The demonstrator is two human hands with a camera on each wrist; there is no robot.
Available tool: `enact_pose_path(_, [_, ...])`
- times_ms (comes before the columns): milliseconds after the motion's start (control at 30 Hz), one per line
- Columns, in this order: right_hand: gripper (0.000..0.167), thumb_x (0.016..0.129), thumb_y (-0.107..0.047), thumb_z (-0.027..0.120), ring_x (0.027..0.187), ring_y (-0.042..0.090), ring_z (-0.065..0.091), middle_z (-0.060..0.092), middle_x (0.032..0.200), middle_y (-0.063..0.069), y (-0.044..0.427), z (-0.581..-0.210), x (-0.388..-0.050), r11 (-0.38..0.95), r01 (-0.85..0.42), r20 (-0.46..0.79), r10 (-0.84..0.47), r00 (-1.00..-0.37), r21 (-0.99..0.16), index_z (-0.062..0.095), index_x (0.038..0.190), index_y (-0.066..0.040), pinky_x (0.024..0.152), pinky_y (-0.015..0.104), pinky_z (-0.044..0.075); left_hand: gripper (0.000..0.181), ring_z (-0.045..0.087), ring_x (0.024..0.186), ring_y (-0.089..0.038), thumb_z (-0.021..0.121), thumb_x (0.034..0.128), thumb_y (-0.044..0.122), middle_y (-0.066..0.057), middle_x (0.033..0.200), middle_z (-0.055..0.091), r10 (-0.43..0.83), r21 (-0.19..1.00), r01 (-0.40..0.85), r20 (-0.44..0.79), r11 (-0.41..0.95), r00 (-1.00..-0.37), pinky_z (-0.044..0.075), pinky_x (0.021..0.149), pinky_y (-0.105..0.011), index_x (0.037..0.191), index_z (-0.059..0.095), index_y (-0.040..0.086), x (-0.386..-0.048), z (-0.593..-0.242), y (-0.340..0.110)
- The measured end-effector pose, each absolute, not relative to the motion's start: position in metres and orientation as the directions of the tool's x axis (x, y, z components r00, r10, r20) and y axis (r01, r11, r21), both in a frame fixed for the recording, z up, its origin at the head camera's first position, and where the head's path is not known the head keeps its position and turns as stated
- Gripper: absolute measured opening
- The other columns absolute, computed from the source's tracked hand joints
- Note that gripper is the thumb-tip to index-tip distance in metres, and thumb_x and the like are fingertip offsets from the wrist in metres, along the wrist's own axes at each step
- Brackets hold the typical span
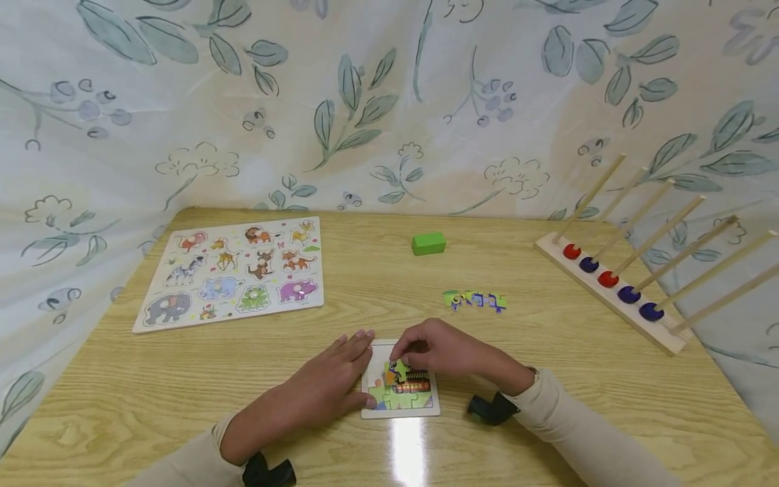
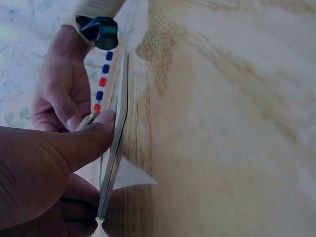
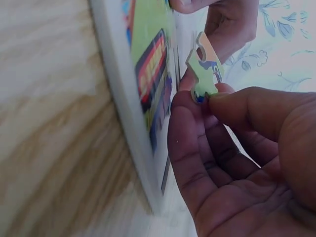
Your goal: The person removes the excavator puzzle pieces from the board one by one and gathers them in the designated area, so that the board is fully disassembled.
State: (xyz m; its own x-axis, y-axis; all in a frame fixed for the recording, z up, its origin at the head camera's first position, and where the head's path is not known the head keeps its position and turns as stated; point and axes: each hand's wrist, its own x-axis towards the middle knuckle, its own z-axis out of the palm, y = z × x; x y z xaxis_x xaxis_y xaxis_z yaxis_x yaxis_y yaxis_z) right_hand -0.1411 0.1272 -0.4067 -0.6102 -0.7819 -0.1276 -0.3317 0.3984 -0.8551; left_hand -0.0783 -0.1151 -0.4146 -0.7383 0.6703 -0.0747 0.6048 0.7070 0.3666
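Observation:
A small jigsaw puzzle tray (image 1: 402, 414) lies near the front of the table, partly filled with pieces showing a vehicle on green. Along its left side rests my left hand (image 1: 325, 379), fingers extended and thumb on the lower left corner. My right hand (image 1: 444, 348) pinches a puzzle piece (image 3: 205, 74) between thumb and index finger. That piece, green with an orange part, is tilted over the tray's middle in the head view. The right hand hides the tray's upper right part.
Loose puzzle pieces (image 1: 475, 299) lie beyond the right hand. A green block (image 1: 429, 244) sits farther back. At the left is an animal peg puzzle board (image 1: 231, 318). On the right stands a wooden rack (image 1: 660, 335) with upright rods and red and blue beads.

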Motion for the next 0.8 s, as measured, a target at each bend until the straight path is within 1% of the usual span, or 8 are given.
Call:
enact_pose_path(133, [0.016, 0.093, 0.002, 0.061, 0.085, 0.01, 0.061, 0.069, 0.096, -0.002, 0.133, -0.407, -0.143, 0.393, -0.339, -0.11, -0.775, -0.622, -0.855, 0.073, 0.099, -0.007, 0.075, 0.026, 0.054, 0.077, 0.022, 0.143, -0.033, 0.064, 0.091, 0.045, -0.02, 0.155, 0.028, 0.667, 0.372, 0.598, -0.079, 0.709, -0.741, 0.019, 0.116, -0.046, 0.14, 0.044, -0.011, -0.079, -0.415, -0.115])
enact_pose_path(267, [0.017, 0.093, 0.002, 0.062, 0.087, 0.012, 0.061, 0.069, 0.098, -0.002, 0.138, -0.407, -0.146, 0.383, -0.354, -0.085, -0.772, -0.63, -0.853, 0.073, 0.1, -0.008, 0.077, 0.027, 0.053, 0.077, 0.021, 0.144, -0.033, 0.064, 0.0912, 0.045, -0.02, 0.155, 0.027, 0.664, 0.371, 0.596, -0.083, 0.712, -0.743, 0.019, 0.116, -0.046, 0.14, 0.043, -0.011, -0.079, -0.414, -0.115])
enact_pose_path(467, [0.018, 0.093, 0.002, 0.061, 0.091, 0.014, 0.062, 0.069, 0.098, -0.002, 0.15, -0.406, -0.148, 0.408, -0.33, -0.103, -0.747, -0.657, -0.851, 0.074, 0.1, -0.007, 0.079, 0.027, 0.053, 0.077, 0.02, 0.144, -0.032, 0.064, 0.091, 0.045, -0.019, 0.156, 0.026, 0.659, 0.383, 0.587, -0.084, 0.714, -0.747, 0.019, 0.116, -0.045, 0.141, 0.043, -0.01, -0.077, -0.414, -0.116])
enact_pose_path(567, [0.018, 0.093, 0.003, 0.061, 0.093, 0.015, 0.063, 0.07, 0.1, -0.001, 0.158, -0.405, -0.151, 0.41, -0.335, -0.091, -0.736, -0.671, -0.848, 0.074, 0.101, -0.007, 0.08, 0.027, 0.053, 0.077, 0.02, 0.144, -0.032, 0.064, 0.0911, 0.044, -0.019, 0.156, 0.026, 0.66, 0.387, 0.586, -0.085, 0.712, -0.746, 0.019, 0.116, -0.045, 0.141, 0.043, -0.01, -0.077, -0.413, -0.116])
enact_pose_path(800, [0.018, 0.093, 0.003, 0.061, 0.085, 0.013, 0.062, 0.07, 0.101, 0.003, 0.177, -0.41, -0.159, 0.424, -0.347, -0.061, -0.702, -0.709, -0.837, 0.074, 0.103, -0.005, 0.071, 0.027, 0.053, 0.078, 0.022, 0.144, -0.032, 0.064, 0.0905, 0.046, -0.019, 0.155, 0.028, 0.674, 0.352, 0.611, -0.084, 0.709, -0.734, 0.02, 0.115, -0.045, 0.142, 0.043, -0.009, -0.079, -0.412, -0.116])
